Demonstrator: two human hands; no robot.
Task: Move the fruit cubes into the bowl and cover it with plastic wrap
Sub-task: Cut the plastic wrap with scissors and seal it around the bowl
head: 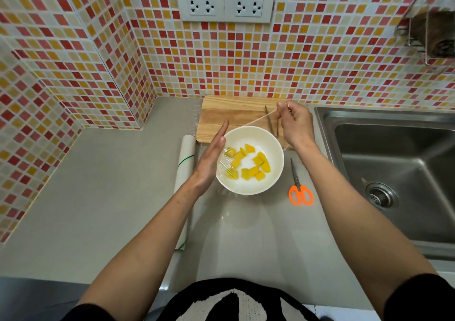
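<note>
Head view. White bowl [250, 160] sits on the grey worktop [110, 197], its far rim just over the near edge of the wooden board [234, 113]. Inside: yellow-orange fruit cubes [248, 165], a loose scatter across the bottom, none seen outside the bowl. Clear wrap [227, 166] lies crinkled over the bowl's left side, glinting; a twisted strand of it runs up and right across the board.

Left hand [211, 159]: flat and open, fingers straight and together, palm edge pressed against the bowl's left rim over the wrap. Grips nothing. Right hand [294, 121]: raised over the board's right end, fingers pinched shut on the strand of wrap, pulling it taut.

Edges and room: wrap roll [184, 177] lies lengthwise just left of the bowl, partly under the left forearm. Scissors [299, 187] with orange handles lie right of the bowl, apart from it, between bowl and sink [394, 168]. Two thin dark sticks [272, 121] rest on the board beneath the right hand; what they are I cannot tell. Open worktop to the left and in front of the bowl. Tiled wall [246, 62] close behind the board.
</note>
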